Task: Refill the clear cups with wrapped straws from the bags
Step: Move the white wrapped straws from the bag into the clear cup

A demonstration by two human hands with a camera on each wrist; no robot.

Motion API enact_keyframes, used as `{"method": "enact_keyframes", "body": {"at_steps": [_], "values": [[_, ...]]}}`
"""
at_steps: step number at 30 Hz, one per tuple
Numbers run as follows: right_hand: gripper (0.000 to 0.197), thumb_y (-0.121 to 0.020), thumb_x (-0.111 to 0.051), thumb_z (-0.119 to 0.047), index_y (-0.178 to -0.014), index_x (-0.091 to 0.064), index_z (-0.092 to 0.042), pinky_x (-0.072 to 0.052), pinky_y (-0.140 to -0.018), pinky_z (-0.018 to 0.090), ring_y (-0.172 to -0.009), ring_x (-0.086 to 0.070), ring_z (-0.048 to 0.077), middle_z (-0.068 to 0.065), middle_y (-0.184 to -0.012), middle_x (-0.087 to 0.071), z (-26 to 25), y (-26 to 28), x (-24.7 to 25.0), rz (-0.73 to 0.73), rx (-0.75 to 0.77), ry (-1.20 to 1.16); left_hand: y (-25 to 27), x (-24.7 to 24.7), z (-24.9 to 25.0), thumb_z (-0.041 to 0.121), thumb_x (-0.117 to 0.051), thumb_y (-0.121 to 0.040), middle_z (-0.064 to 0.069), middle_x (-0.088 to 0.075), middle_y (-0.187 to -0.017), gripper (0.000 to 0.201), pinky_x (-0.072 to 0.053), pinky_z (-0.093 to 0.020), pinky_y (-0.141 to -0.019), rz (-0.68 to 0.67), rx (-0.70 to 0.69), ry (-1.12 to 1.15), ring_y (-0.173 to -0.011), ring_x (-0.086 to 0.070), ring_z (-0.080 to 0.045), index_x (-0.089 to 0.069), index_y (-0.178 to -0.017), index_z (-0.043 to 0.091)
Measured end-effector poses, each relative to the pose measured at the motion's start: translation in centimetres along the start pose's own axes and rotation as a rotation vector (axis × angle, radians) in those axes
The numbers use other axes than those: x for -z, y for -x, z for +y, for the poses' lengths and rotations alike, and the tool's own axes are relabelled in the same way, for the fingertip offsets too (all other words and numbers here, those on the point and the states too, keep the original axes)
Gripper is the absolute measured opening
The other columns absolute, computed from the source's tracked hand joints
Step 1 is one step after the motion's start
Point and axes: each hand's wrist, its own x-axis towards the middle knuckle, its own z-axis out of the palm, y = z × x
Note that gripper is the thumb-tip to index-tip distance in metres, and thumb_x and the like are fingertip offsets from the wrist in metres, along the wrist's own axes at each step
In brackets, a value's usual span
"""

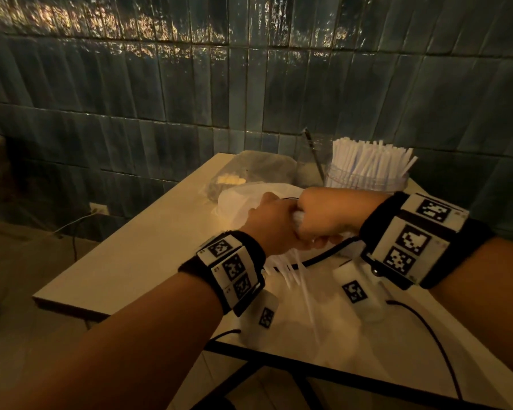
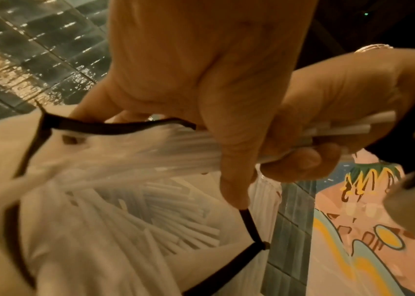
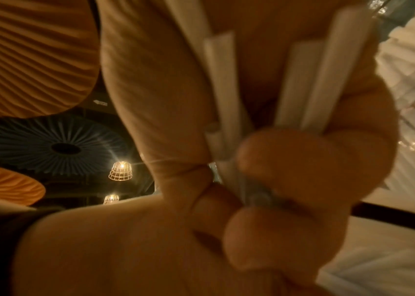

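Observation:
Both hands meet over the table middle and hold one bundle of white wrapped straws [image 1: 292, 269], whose ends fan down toward me. My left hand [image 1: 274, 229] curls its fingers round the bundle [image 2: 175, 152]. My right hand [image 1: 319, 220] grips the same bundle from the right; its fingers [image 3: 290, 160] close over the straw ends [image 3: 224, 90]. Beneath the hands lies an open white bag [image 2: 115, 226] with many more straws inside, also seen behind the hands in the head view [image 1: 243, 199]. A clear cup [image 1: 365, 177] packed with straws stands at the back right.
A second clear cup [image 1: 308, 164] holding a dark stick stands left of the full one. A bag with dark contents [image 1: 258, 167] lies at the table's far edge. Black cables [image 1: 323, 255] cross the pale table [image 1: 137, 255]. A dark tiled wall rises close behind.

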Motion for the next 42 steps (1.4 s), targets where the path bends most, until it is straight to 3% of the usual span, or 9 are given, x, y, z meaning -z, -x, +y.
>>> {"method": "enact_keyframes", "body": {"at_steps": [4,7,11,15,20,27,34,39,42], "values": [[0.012,-0.082,-0.058,-0.007,-0.080,-0.066,0.003,-0.049,-0.044,0.020,-0.048,-0.061,0.016,0.012,-0.065,-0.066,0.3,0.1,0.0,0.018,0.022,-0.297,0.0,0.5,-0.2,0.036,-0.068,-0.084,-0.013,-0.066,-0.109,0.039,-0.040,-0.033,-0.085,0.011,-0.060,-0.004,-0.104,-0.056,-0.031,-0.064,-0.116,0.014],[0.032,-0.089,-0.062,-0.031,-0.092,-0.063,0.002,-0.051,-0.045,0.022,-0.050,-0.064,0.017,0.013,-0.070,-0.067,0.4,0.0,0.5,-0.013,0.021,-0.662,0.0,0.7,-0.6,0.032,-0.064,-0.088,-0.012,-0.062,-0.120,0.041,-0.038,-0.029,-0.089,0.017,-0.029,0.024,-0.110,-0.055,-0.027,-0.061,-0.122,0.010],[0.048,-0.098,-0.036,-0.043,-0.098,-0.058,0.000,-0.053,-0.054,0.031,-0.063,-0.068,0.029,0.020,-0.085,-0.067,1.8,-0.4,1.4,0.005,-0.045,-0.943,0.1,1.5,-1.3,0.027,-0.070,-0.084,-0.004,-0.061,-0.089,0.024,-0.028,-0.019,-0.063,0.044,-0.001,0.166,-0.082,-0.051,-0.016,-0.066,-0.099,0.009],[0.019,-0.092,-0.048,-0.013,-0.087,-0.062,0.000,-0.048,-0.044,0.024,-0.050,-0.063,0.021,0.014,-0.071,-0.066,3.7,-0.7,-0.3,0.026,-0.122,-0.506,0.1,2.2,-1.8,0.025,-0.068,-0.085,0.007,-0.047,-0.067,0.024,-0.027,-0.022,-0.063,0.045,0.027,0.147,-0.073,-0.046,-0.015,-0.050,-0.070,0.020],[0.016,-0.084,-0.066,-0.017,-0.093,-0.067,-0.004,-0.055,-0.051,0.025,-0.052,-0.061,0.015,0.008,-0.068,-0.065,3.9,-1.1,-5.1,-0.258,-0.001,-0.056,0.1,2.6,-2.0,0.017,-0.066,-0.083,0.006,-0.043,-0.059,0.037,-0.030,-0.028,-0.062,0.048,0.073,0.273,-0.066,-0.044,-0.016,-0.042,-0.056,0.024],[0.013,-0.084,-0.064,-0.011,-0.095,-0.068,-0.007,-0.054,-0.060,0.027,-0.062,-0.059,0.016,0.007,-0.077,-0.065,1.8,-1.7,-6.9,-0.315,0.078,0.079,0.8,2.7,-1.5,0.018,-0.063,-0.087,-0.004,-0.055,-0.078,0.012,-0.036,-0.028,-0.069,0.059,0.053,0.294,-0.080,-0.051,-0.020,-0.062,-0.083,0.007],[0.030,-0.084,-0.042,0.005,-0.096,-0.065,-0.009,-0.050,-0.049,0.023,-0.062,-0.068,0.018,0.011,-0.075,-0.070,2.7,-0.5,-1.9,-0.127,0.130,-0.582,0.5,3.0,-1.7,0.021,-0.061,-0.085,-0.010,-0.049,-0.072,0.033,-0.041,-0.045,-0.078,0.159,0.108,0.319,-0.091,-0.054,-0.039,-0.043,-0.058,0.023],[0.007,-0.093,-0.056,-0.016,-0.094,-0.063,-0.016,-0.045,-0.049,0.022,-0.064,-0.069,0.015,0.001,-0.070,-0.070,3.7,-0.4,-0.7,0.187,0.227,-0.657,0.7,3.2,-1.3,0.026,-0.061,-0.088,-0.024,-0.059,-0.091,0.021,-0.045,-0.057,-0.089,0.195,0.090,0.515,-0.093,-0.057,-0.041,-0.061,-0.082,0.006],[0.022,-0.097,-0.047,-0.024,-0.094,-0.067,-0.017,-0.039,-0.045,0.019,-0.053,-0.056,0.010,-0.002,-0.061,-0.059,3.6,-1.0,-1.1,0.401,0.246,-0.603,0.7,3.3,-1.2,0.028,-0.062,-0.090,-0.020,-0.062,-0.094,0.021,-0.047,-0.057,-0.087,0.207,0.039,0.610,-0.094,-0.058,-0.037,-0.062,-0.092,0.008]]}}
